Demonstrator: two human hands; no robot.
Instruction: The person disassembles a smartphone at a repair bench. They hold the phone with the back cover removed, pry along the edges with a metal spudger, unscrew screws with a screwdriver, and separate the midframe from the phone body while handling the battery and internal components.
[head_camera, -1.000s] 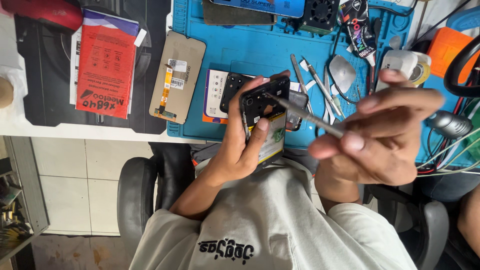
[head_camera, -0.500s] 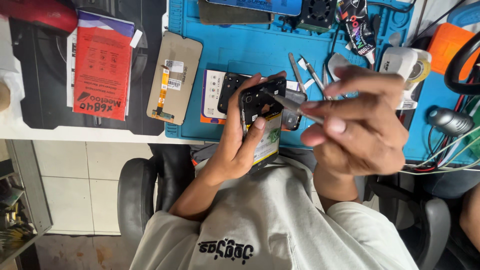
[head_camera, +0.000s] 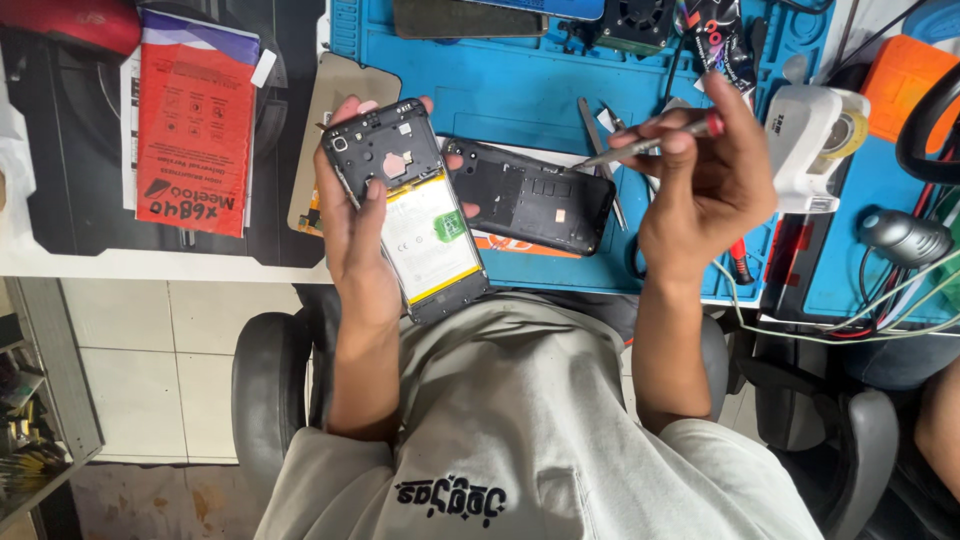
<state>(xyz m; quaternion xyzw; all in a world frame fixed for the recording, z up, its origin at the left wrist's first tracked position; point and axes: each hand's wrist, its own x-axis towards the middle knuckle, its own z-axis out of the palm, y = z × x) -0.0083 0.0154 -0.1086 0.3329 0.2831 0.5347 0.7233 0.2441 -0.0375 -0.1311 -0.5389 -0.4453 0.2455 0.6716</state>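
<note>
Left hand (head_camera: 355, 215) wraps around an opened black smartphone with its back removed (head_camera: 405, 205), thumb lying across the exposed white battery (head_camera: 425, 235), fingers curled behind the upper edge; phone held tilted above the lap, just in front of the blue silicone repair mat (head_camera: 520, 80). Right hand (head_camera: 700, 180) pinches a slim metal screwdriver with a red-tipped handle (head_camera: 640, 150), tip hanging over the detached black plastic back cover (head_camera: 530, 195) lying on the mat (whether tip touches cover: cannot tell). Risks, judged: one-handed grip off the bench edge, so a slip would drop the phone to the tiled floor (head_camera: 150, 370); thumb pressure could flex the battery; a stray tip could puncture it or scratch the board; loose metal tweezers (head_camera: 600, 140) nearby could be knocked.
</note>
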